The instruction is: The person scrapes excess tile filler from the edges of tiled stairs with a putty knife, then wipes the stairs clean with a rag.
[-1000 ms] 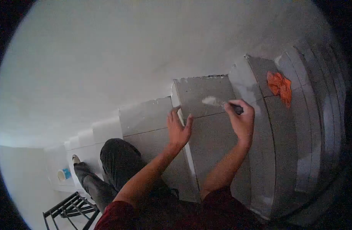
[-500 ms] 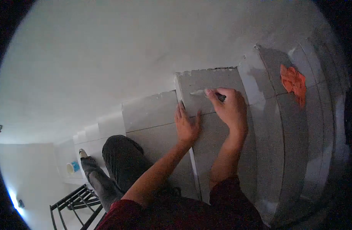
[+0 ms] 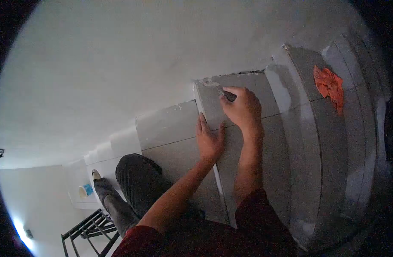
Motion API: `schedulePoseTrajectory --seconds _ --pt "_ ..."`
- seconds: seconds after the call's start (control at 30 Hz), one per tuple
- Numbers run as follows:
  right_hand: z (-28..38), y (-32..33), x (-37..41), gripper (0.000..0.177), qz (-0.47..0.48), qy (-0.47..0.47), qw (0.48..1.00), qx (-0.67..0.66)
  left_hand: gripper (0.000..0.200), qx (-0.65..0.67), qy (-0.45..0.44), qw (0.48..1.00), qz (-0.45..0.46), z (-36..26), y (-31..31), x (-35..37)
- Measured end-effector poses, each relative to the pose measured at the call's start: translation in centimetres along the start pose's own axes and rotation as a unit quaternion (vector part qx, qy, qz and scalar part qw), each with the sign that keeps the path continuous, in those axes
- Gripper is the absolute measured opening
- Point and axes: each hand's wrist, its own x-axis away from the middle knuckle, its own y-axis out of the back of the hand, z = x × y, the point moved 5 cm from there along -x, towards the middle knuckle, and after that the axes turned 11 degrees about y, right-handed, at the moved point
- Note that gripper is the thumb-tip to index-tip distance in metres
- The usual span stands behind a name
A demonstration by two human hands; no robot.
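In the head view my right hand (image 3: 243,109) is closed round a small scraper (image 3: 228,95) with a dark handle. Its pale blade reaches to the back corner of a grey tiled stair tread (image 3: 243,88), right by the wall. My left hand (image 3: 210,143) lies flat on the tread's front edge, fingers stretched out and thumb apart. A pale edge strip (image 3: 200,106) runs along that edge by its fingertips. Whitish residue marks the joint between tile and wall.
A crumpled orange cloth (image 3: 329,85) lies on a step to the right. The plain wall (image 3: 119,64) rises along the stairs. Further down at left are a white and blue bucket (image 3: 85,191) and a black metal railing (image 3: 87,227). My bent knee (image 3: 138,171) rests over the lower steps.
My right hand has moved left and toward the wall, carrying the scraper from the middle of the tread to its back corner. The left hand stays in place.
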Motion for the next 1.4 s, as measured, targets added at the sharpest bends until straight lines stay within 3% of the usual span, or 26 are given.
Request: schedulePoseTrajectory --seconds 0.5,0.6,1.4 --pt "-1.0 -0.4 -0.4 0.038 -0.032 -0.005 0.999 0.040 0.085 -0.008 0.042 0.999 0.005 -0.4 0.3 -0.3" --pt "-0.5 -0.4 -0.3 0.038 -0.007 -0.015 0.999 0.041 0.085 -0.043 0.008 0.999 -0.018 -0.6 0.5 -0.2" --pt "-0.2 -1.0 -0.8 0.035 -0.031 -0.027 0.996 0.078 0.085 -0.009 0.006 1.000 -0.014 0.3 -0.1 -0.5"
